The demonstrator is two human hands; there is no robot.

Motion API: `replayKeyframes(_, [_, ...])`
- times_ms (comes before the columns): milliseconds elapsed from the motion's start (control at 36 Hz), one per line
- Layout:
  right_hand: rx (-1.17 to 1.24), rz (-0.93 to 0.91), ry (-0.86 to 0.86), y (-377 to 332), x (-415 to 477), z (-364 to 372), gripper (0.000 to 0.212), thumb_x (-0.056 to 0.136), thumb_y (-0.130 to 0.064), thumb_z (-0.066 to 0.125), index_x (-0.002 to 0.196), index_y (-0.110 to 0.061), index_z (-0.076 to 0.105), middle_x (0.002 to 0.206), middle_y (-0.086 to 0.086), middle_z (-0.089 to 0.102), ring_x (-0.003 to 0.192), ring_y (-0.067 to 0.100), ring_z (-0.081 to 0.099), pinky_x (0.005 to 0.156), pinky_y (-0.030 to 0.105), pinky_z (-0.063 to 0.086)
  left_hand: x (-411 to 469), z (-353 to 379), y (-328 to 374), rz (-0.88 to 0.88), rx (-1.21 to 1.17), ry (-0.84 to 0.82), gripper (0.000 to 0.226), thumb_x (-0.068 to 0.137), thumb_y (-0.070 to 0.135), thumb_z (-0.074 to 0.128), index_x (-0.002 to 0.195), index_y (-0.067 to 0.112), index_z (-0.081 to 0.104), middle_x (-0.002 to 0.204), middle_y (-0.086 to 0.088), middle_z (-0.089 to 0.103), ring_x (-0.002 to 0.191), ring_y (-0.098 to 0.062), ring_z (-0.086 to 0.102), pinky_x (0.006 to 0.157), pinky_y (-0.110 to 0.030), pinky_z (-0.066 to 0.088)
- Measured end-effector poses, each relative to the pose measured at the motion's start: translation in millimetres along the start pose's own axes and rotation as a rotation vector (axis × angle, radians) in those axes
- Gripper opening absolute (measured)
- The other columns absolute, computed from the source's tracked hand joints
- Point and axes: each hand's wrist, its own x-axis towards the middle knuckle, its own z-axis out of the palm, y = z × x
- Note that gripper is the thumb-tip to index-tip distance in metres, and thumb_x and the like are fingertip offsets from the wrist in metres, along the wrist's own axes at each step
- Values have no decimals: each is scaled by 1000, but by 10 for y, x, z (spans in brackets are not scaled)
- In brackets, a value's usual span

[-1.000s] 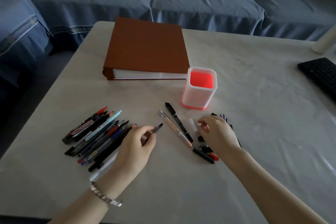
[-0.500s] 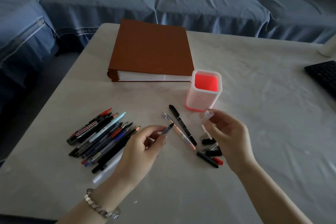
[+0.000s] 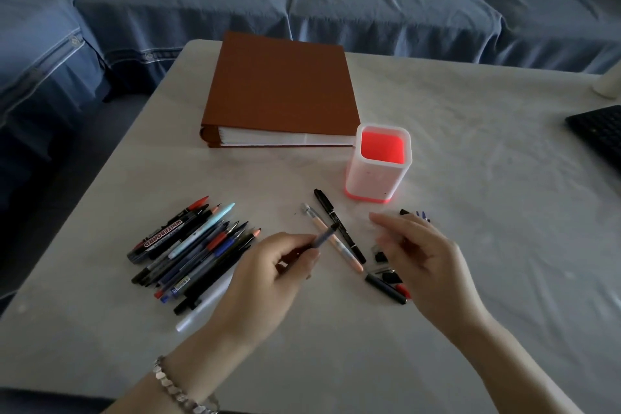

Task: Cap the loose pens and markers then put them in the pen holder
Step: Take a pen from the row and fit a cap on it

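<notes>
My left hand grips an uncapped pen with a grey-blue grip, tip pointing up and to the right. My right hand hovers just right of that tip, forefinger and thumb pinching what looks like a small clear cap, which is blurred. Beneath and beside this hand lie several loose caps. A peach pen and a black marker lie between my hands. On the left is a pile of pens and markers. The white pen holder, red inside, stands upright behind the caps.
A brown binder lies behind the pen holder. A black keyboard sits at the right table edge, with a white cylinder behind it. A blue sofa runs along the far side of the table.
My right hand picked a clear cap out of the cap pile and brought it toward the pen. My left hand lifted the pen, its tip now pointing at the right hand.
</notes>
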Motion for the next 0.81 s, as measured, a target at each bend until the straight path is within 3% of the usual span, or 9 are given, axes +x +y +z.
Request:
replayKeyframes(56, [77,71,-8,-9,17,-20,28,84,-18,62,82,-46,64,80,-11,66,74,11,62,69,14,49,-7,-29,17,23,46,-42,21,85,11,61,92,29,67,80,8,63,65,-11,61,63,-23,50])
replayKeyframes(139, [90,98,-50,-47,45,-52,16,81,-31,55,82,-46,63,75,-9,66,71,20,63,67,27,52,-23,-55,42,18,70,-75,21,83,14,62,94,30,67,74,14,65,54,-10,62,53,-13,43])
replayKeyframes(250, [28,72,-91,-74,48,-83,17,81,-36,48,85,-46,61,81,-4,63,72,21,57,64,18,45,-41,-52,77,24,74,-66,25,81,14,66,87,38,65,64,21,63,44,-7,56,47,-7,36])
replayKeyframes(500, [10,89,-91,-72,28,-69,18,81,-37,45,85,-48,59,84,-6,62,74,19,57,66,20,46,-64,-59,121,71,83,-58,27,80,14,67,87,40,65,71,21,64,49,-15,58,49,-15,45])
replayKeyframes(611, [40,102,-115,-100,28,-37,19,81,-34,47,83,-48,60,79,0,60,69,24,55,63,27,46,-67,-65,117,90,81,-49,25,77,14,71,77,38,66,68,14,65,51,-11,56,51,-15,47])
replayKeyframes(667, [52,106,-176,-111,29,-20,19,87,-30,52,83,-46,61,71,1,58,64,26,48,59,26,41,-63,-65,105,110,103,-33,10,73,22,75,74,29,69,72,13,67,56,-8,59,53,-13,45])
replayKeyframes(750, [52,107,-229,-131,35,-16,30,88,-21,52,81,-49,62,73,0,60,66,27,51,61,32,42,-54,-68,66,163,155,2,32,66,44,68,94,29,62,78,11,67,60,-12,61,53,-20,48])
replayKeyframes(806, [62,106,-232,-171,44,-30,22,84,-31,52,80,-50,62,81,-1,63,73,28,55,67,36,46,-52,-77,69,198,165,8,36,66,49,62,95,28,60,79,10,66,59,-14,60,53,-25,49])
